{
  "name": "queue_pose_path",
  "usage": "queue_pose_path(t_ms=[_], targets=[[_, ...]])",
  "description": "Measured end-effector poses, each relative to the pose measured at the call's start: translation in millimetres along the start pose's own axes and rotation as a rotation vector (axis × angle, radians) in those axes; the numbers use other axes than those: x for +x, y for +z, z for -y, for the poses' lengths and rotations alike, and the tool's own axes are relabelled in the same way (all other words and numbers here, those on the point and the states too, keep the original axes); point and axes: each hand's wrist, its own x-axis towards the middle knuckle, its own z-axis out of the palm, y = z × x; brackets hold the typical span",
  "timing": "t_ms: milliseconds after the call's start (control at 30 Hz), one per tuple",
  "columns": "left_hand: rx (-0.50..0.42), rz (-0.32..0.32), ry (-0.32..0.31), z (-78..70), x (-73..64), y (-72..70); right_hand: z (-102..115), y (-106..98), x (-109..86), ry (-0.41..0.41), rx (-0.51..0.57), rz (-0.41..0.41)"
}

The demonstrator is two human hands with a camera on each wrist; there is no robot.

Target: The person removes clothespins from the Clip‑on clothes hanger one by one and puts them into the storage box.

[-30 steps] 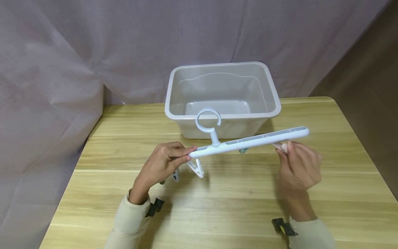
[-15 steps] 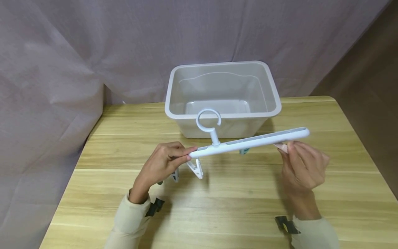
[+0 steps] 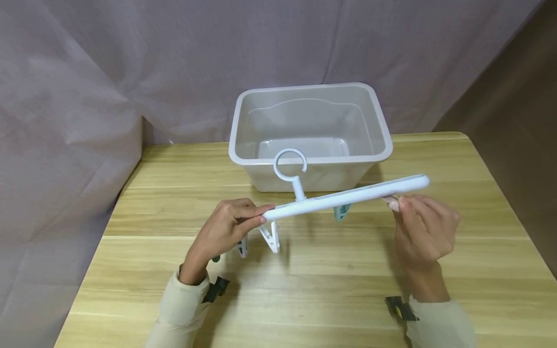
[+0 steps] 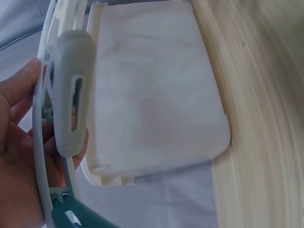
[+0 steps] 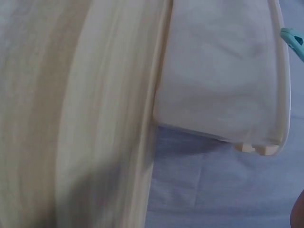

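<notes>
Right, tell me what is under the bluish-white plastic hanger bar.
Under the bar show a white V-shaped plastic clip, a teal plastic clip and a small pale piece pinched by the right hand. The left hand covers the rest of a greyish plastic clip and a dark tip.

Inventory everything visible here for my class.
hanger: 1, white, centre
white clips: 2, white, hanger's left
green clip: 1, dark green, near left hand
teal clip: 1, teal, hanger's middle
pale clip: 1, pinkish, hanger's right
table: 1, yellowish wood, below
bin: 1, beige, table's back
curtain: 1, mauve, behind table
side drape: 1, brown, right
sleeves: 2, cream, bottom
wrist devices: 2, black, beside sleeves
left hand: 1, bare, pinching hanger's left end
right hand: 1, bare, pinching pale clip
</notes>
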Motion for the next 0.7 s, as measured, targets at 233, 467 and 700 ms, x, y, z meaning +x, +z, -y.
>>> queue_pose_path(t_ms=[233, 467, 700], targets=[[0.017, -0.019, -0.002, -0.5, 0.0, -1.1, -1, -4, -5.8, 0.044, -0.045, 0.012], [0.02, -0.016, -0.011, -3.4, -0.2, -2.6, -5, -15, -10.1, 0.127, -0.033, 0.061], [0.021, -0.014, 0.003, -4.1, 0.5, -1.3, -7, -20, -11.1, 0.171, -0.033, 0.057]])
